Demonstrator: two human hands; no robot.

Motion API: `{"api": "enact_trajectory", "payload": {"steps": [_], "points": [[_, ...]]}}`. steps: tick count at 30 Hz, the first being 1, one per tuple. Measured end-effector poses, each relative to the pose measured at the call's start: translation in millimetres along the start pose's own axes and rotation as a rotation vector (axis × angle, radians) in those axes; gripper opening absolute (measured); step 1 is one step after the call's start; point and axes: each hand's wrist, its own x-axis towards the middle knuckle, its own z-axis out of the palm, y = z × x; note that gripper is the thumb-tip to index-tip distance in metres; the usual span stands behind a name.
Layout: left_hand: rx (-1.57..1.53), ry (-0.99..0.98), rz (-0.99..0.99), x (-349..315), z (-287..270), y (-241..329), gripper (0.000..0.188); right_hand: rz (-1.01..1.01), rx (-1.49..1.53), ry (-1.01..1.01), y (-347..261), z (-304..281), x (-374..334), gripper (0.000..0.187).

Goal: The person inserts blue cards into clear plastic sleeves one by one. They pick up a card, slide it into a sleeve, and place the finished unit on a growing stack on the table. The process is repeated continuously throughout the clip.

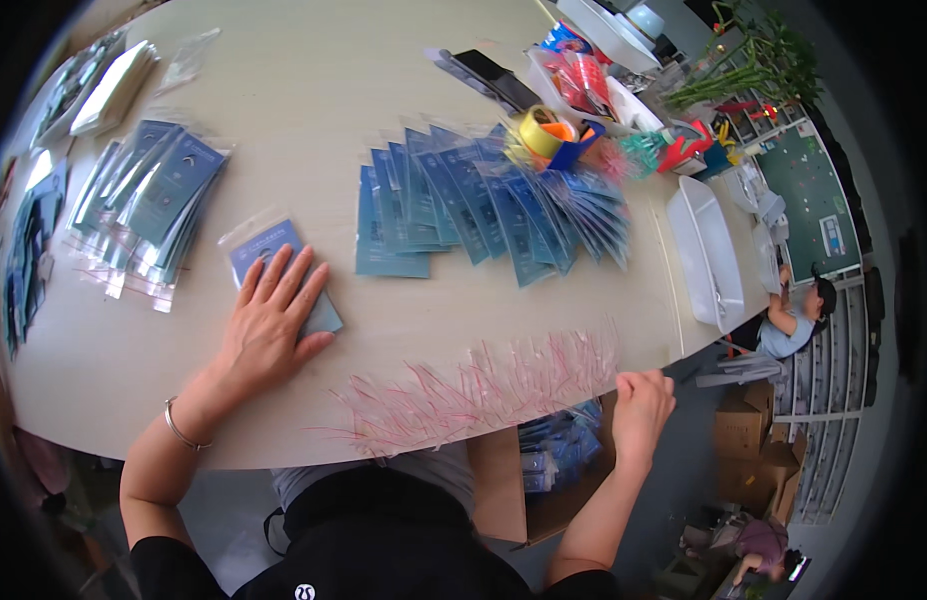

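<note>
My left hand (272, 325) lies with its fingers spread on a blue card in a clear bag (324, 312), pressing it against the table. My right hand (639, 410) is closed in a pinch at the table's front edge, by the right end of a row of small clear bags with red strings (474, 395). Whatever sits between those fingers is too small or hidden to make out. Beyond the strings, a fanned row of blue cards (454, 200) spreads across the table. To the left of my left hand is a pile of bagged blue cards (169, 195).
An open cardboard box (499, 485) with blue packets stands below the table edge. Yellow tape (540, 135), a phone (494, 80) and a bin of red packets (579, 85) sit far right. A white tray (702, 255) adjoins the right edge. Two people work farther off.
</note>
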Motion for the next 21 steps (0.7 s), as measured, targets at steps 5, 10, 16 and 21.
{"api": "enact_trajectory", "payload": {"steps": [5,10,16,21], "points": [[-0.031,-0.033,0.019,-5.1,-1.1,-1.7,0.072,-0.519,0.644,0.073,-116.6,-12.3,19.4,0.016],[-0.101,0.001,0.058,-1.8,-0.1,-2.0,0.076,-0.877,0.886,-0.29,-211.6,42.2,26.6,0.028],[-0.067,0.098,0.088,-2.0,2.4,-1.5,0.071,-1.295,0.899,-0.117,-232.3,55.3,31.3,0.022],[-0.146,0.127,0.09,-5.3,-2.1,-2.1,0.055,-1.33,0.855,-0.001,-229.8,64.1,25.6,0.013]]}}
